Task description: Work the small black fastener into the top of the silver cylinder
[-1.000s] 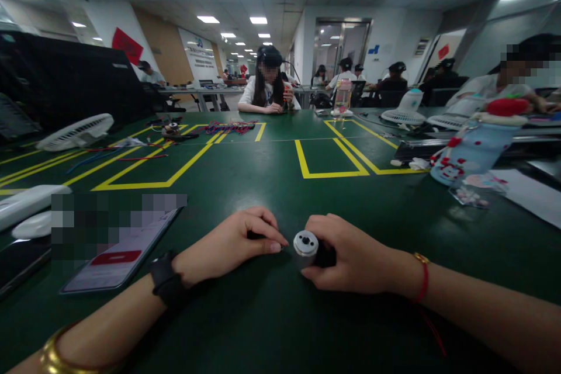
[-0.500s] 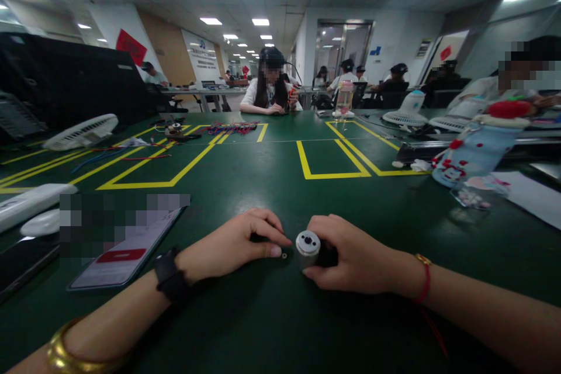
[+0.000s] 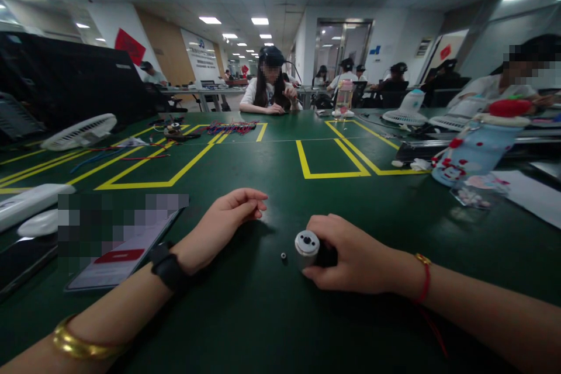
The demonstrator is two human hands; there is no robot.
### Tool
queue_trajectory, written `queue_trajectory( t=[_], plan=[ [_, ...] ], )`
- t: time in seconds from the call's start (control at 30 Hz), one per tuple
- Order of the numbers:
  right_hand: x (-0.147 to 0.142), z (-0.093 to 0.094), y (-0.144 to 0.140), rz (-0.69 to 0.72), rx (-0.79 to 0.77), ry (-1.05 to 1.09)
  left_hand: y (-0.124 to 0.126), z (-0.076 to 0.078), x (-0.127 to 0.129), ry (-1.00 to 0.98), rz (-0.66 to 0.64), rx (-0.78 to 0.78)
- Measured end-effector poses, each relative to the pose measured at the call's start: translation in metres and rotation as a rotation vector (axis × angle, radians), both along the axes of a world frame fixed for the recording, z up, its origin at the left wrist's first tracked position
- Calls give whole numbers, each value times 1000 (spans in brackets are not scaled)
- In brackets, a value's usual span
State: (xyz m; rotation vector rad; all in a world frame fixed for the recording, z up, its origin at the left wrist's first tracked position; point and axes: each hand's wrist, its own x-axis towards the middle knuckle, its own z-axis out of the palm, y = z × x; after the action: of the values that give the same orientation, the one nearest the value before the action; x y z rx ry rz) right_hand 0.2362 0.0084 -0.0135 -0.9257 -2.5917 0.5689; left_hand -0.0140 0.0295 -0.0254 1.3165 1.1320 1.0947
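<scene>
Wide worktop [image 3: 263, 166] beyond metal cylinder [image 3: 306, 251], long axis upright, holed end up, right hand [image 3: 348, 257] wrapped round it, left hand [image 3: 232, 210] apart, grip half-curled, seemingly empty

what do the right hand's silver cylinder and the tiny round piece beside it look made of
The silver cylinder looks like satin metal: its top and side reflect grey-white light. The tiny round piece may be metal too, from its pale glint; finish too small to tell.
</scene>
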Motion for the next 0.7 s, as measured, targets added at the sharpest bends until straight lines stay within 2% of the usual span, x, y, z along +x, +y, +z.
queue_trajectory(
  t=[0.07, 0.17, 0.23, 0.27, 0.47, 0.53, 0.7],
  plan=[
    [0, -1, 0, 3, 9, 5, -4, 5, 0, 223, -89, 69],
    [0, -2, 0, 7, 16, 12, -10, 13, 0, 553, -389, 240],
    [0, -3, 0, 3, 15, 14, -13, 18, 1, 671, -524, 330],
    [0, -3, 0, 3, 14, 15, -15, 19, 2, 697, -550, 356],
    [0, -3, 0, 4, 12, 19, -20, 20, 11, 668, -550, 396],
    [0, -3, 0, 2, 15, 15, -22, 22, 13, 607, -480, 392],
    [1, -4, 1, 20, 17, 36, -30, 28, 23, 482, -209, 457]
  ],
)
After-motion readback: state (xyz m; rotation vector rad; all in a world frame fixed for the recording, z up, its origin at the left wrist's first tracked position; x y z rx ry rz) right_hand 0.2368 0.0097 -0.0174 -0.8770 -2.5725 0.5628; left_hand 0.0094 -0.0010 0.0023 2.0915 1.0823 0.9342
